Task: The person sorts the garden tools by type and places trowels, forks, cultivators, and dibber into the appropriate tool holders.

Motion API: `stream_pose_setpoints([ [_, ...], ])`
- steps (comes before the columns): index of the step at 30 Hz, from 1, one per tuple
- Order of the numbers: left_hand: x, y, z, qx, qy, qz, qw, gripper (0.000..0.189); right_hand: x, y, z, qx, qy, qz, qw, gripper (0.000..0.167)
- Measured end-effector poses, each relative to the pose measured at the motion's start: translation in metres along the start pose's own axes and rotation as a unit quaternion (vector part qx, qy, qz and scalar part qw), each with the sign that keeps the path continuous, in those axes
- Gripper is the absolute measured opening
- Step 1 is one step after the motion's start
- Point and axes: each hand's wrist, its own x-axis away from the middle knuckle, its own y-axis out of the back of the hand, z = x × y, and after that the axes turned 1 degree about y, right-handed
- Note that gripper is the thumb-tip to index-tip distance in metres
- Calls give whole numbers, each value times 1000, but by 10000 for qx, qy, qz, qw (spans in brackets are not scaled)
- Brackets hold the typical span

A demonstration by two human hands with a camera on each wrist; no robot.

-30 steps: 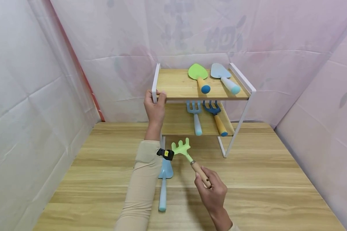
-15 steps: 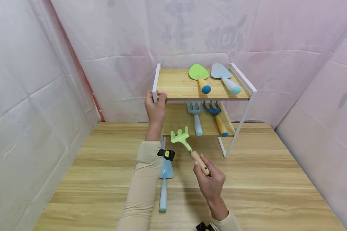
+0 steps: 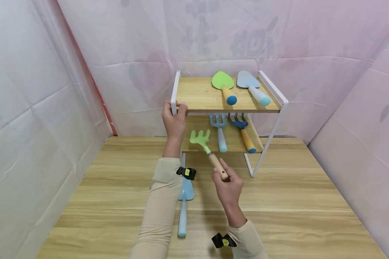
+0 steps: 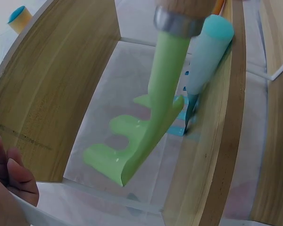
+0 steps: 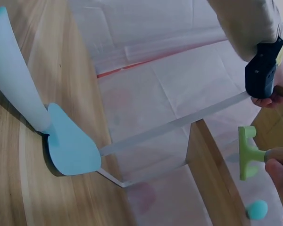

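My right hand (image 3: 228, 187) grips the wooden handle of a light green hand rake (image 3: 200, 138). In the head view its tines overlap the front of the lower shelf (image 3: 194, 144); in the left wrist view the green rake (image 4: 141, 136) hangs in the space between the two shelf boards. My left hand (image 3: 175, 120) holds the front left corner of the two-tier rack's white frame (image 3: 174, 94), thumb on the upper board. To the right of the green rake, a light blue hand rake (image 3: 221, 135) and a dark blue rake with a yellow handle (image 3: 244, 135) lie on the lower shelf.
On the upper shelf (image 3: 194, 93) lie a green trowel (image 3: 223, 81) and a pale blue trowel (image 3: 246, 80). A blue trowel (image 3: 183, 216) lies on the wooden table (image 3: 304, 216) beside the left forearm, partly covered by it. Hanging sheets enclose the back and sides.
My right hand has moved forward and slightly left, carrying the green rake from above the table up to the lower shelf's front edge. The left hand stays on the rack.
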Motion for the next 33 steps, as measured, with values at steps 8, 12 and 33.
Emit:
stream_pose_setpoints([
  [8,-2,0,4,-5,59,-73,10000,16,-9,-14,-9,379,578,-213,9974,31],
  [12,-6,3,18,61,88,-61,9999,16,-13,-21,-25,555,715,-284,9955,31],
  [33,-10,5,31,23,-116,-148,9998,15,-36,-54,-69,1206,729,-259,9897,30],
])
